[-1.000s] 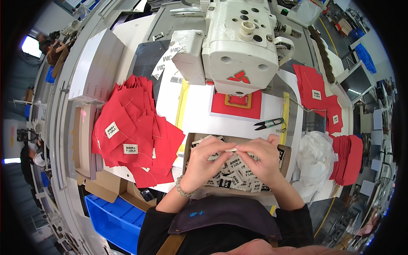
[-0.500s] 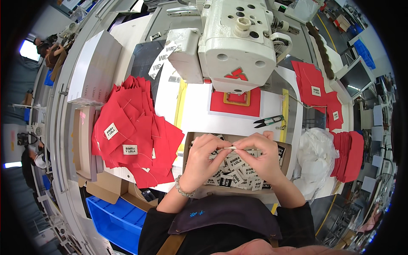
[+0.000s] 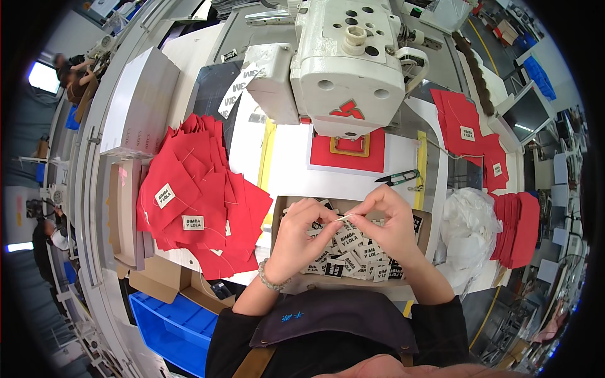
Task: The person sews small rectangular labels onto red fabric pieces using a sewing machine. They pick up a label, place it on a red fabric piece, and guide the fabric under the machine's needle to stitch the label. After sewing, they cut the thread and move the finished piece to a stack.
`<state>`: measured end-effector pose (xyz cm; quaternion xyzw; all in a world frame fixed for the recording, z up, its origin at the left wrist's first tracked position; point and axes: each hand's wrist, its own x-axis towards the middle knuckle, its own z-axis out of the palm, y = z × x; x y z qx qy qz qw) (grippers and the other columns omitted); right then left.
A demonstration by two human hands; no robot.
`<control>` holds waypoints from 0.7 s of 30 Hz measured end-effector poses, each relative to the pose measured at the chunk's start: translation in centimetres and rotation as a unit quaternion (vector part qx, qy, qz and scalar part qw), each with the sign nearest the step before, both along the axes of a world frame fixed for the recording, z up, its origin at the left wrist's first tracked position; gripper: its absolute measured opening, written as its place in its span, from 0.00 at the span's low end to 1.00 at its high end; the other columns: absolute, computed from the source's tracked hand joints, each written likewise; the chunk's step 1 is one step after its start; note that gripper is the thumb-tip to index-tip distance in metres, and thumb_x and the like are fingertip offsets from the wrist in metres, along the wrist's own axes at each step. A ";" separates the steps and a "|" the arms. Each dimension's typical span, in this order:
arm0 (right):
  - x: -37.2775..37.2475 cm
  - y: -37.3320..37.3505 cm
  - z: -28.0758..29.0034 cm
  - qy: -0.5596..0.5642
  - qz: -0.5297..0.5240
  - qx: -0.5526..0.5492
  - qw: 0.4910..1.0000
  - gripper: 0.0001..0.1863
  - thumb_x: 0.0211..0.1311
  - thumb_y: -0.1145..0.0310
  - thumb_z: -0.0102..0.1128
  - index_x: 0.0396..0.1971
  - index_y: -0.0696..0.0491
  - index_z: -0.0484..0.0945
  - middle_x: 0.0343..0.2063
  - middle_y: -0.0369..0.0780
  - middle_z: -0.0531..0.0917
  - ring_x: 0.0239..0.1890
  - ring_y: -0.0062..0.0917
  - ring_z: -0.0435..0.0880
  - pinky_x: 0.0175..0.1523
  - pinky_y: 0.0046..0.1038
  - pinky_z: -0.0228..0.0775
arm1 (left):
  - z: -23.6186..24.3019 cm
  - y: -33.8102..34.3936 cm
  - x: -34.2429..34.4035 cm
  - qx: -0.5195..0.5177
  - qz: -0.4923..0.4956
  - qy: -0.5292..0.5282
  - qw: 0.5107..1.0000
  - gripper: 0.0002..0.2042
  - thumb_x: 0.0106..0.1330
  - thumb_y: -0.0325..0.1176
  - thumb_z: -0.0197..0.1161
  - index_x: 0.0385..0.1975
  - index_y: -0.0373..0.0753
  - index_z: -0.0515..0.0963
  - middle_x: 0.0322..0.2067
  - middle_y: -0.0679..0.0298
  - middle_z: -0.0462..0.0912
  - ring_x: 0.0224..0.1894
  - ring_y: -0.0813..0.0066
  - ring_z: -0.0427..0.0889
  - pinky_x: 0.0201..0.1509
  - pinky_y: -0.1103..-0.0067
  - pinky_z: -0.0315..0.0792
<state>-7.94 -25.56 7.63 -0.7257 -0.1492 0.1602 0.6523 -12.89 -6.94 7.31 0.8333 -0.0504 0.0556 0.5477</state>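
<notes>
Both my hands meet over a shallow cardboard box (image 3: 426,234) full of small white and black fabric labels (image 3: 348,240). Between the fingertips of my left hand (image 3: 304,234) and my right hand (image 3: 392,228) is one small whitish label (image 3: 344,218), seen nearly edge-on. Each hand pinches one end of it. Beyond the box, a red fabric piece (image 3: 320,151) lies on a white sheet, under the frame-shaped clamp (image 3: 350,145) of a white sewing machine (image 3: 350,82). Thread snips (image 3: 397,178) rest just past my right hand.
Left of the box is a heap of red fabric pieces (image 3: 208,183), some bearing labels. A tall white box (image 3: 140,104) stands behind it, and a blue bin (image 3: 170,334) sits lower left. To the right are a clear plastic bag (image 3: 467,227) and stacked red pieces (image 3: 520,230).
My right hand's fingers have shifted slightly, and the label between both hands has tilted, its right end higher. The view has moved a little. Other things lie as before.
</notes>
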 end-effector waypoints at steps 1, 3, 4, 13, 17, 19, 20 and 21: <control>0.1 0.0 0.1 0.013 0.004 0.005 1.000 0.12 0.53 0.78 0.66 0.29 0.54 0.68 0.24 0.35 0.84 0.31 0.15 0.81 0.45 0.21 0.66 | -0.1 0.1 0.0 -0.005 -0.007 0.007 1.000 0.04 0.53 0.24 0.67 0.24 0.36 0.78 0.24 0.65 0.79 0.29 0.72 0.76 0.37 0.78 0.68; 0.4 -0.1 0.0 0.039 0.021 0.024 0.999 0.14 0.53 0.79 0.65 0.29 0.53 0.66 0.24 0.35 0.83 0.32 0.14 0.80 0.43 0.20 0.67 | -0.4 0.5 -0.1 -0.014 -0.020 0.020 0.999 0.04 0.54 0.24 0.67 0.24 0.35 0.78 0.23 0.65 0.78 0.29 0.74 0.76 0.37 0.79 0.68; 0.6 -0.1 -0.1 0.051 0.030 0.034 0.998 0.15 0.52 0.79 0.65 0.29 0.53 0.65 0.24 0.35 0.82 0.33 0.14 0.80 0.42 0.19 0.67 | -0.3 0.7 -0.1 -0.022 -0.024 0.030 0.999 0.04 0.54 0.24 0.67 0.24 0.35 0.78 0.23 0.65 0.78 0.29 0.75 0.76 0.36 0.80 0.68; 1.5 0.6 -0.4 0.177 0.037 0.150 0.972 0.16 0.53 0.80 0.65 0.28 0.52 0.64 0.25 0.36 0.81 0.32 0.14 0.79 0.39 0.17 0.69 | -0.7 1.2 -0.6 -0.211 0.013 0.106 0.972 0.03 0.61 0.24 0.61 0.32 0.33 0.75 0.26 0.67 0.79 0.30 0.82 0.75 0.38 0.84 0.67; 1.3 0.8 0.0 0.201 0.022 0.146 0.968 0.16 0.53 0.81 0.64 0.28 0.52 0.64 0.26 0.37 0.82 0.33 0.15 0.80 0.39 0.17 0.70 | -0.6 0.9 -0.2 -0.263 0.011 0.124 0.957 0.08 0.62 0.23 0.61 0.39 0.33 0.72 0.27 0.68 0.79 0.30 0.86 0.74 0.37 0.86 0.66; 1.1 0.9 0.1 0.204 0.011 0.149 0.968 0.16 0.53 0.81 0.64 0.28 0.52 0.64 0.26 0.37 0.82 0.33 0.15 0.81 0.40 0.18 0.71 | -0.8 0.8 0.0 -0.246 0.006 0.105 0.964 0.10 0.60 0.22 0.62 0.40 0.34 0.71 0.27 0.69 0.79 0.30 0.87 0.74 0.36 0.87 0.66; 1.1 0.9 0.0 0.198 0.013 0.149 0.969 0.16 0.53 0.81 0.65 0.29 0.51 0.63 0.26 0.37 0.82 0.34 0.16 0.81 0.40 0.18 0.71 | -0.9 0.6 0.1 -0.242 0.006 0.090 0.966 0.12 0.59 0.22 0.63 0.40 0.34 0.70 0.27 0.70 0.79 0.30 0.87 0.74 0.36 0.87 0.65; 1.0 0.8 -0.2 0.192 0.015 0.150 0.970 0.17 0.53 0.81 0.65 0.29 0.50 0.63 0.27 0.37 0.83 0.35 0.16 0.82 0.41 0.18 0.72 | -0.9 0.5 0.1 -0.237 0.007 0.075 0.969 0.13 0.58 0.21 0.64 0.41 0.35 0.70 0.27 0.70 0.79 0.30 0.88 0.74 0.36 0.87 0.65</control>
